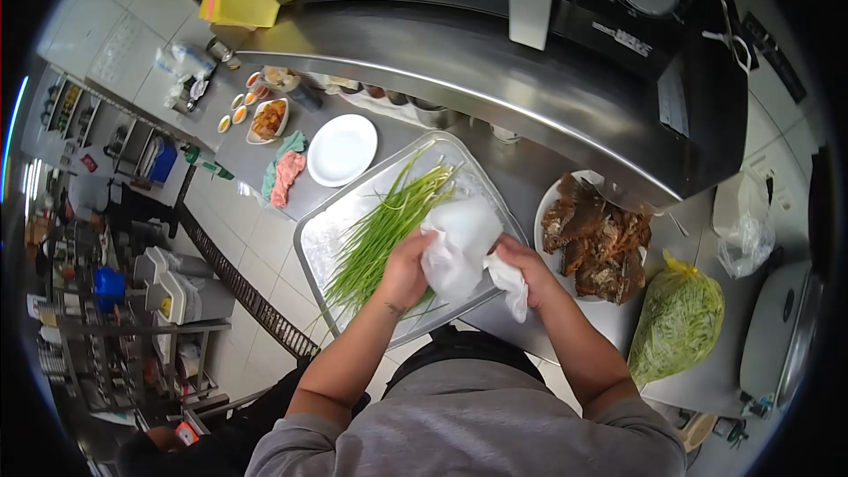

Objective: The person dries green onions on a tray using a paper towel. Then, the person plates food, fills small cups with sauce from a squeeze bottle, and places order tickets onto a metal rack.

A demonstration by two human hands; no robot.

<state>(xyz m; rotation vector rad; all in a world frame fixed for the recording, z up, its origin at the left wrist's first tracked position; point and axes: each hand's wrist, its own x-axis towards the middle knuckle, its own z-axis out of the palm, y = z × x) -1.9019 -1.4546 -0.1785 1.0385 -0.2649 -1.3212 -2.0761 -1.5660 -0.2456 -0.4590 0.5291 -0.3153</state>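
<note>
left hand [407, 268], right hand [525, 265]: fingers curled on white sheeting [461, 237] | greens [378, 228]: left, long axis near-left to far-right | left hand nearer

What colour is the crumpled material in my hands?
The crumpled material is plain white, as the head view, the only one, shows.

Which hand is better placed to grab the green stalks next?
Likely your left hand: it's closer to the green stalks, while your right hand is farther away. Both hold crumpled white material.
</note>
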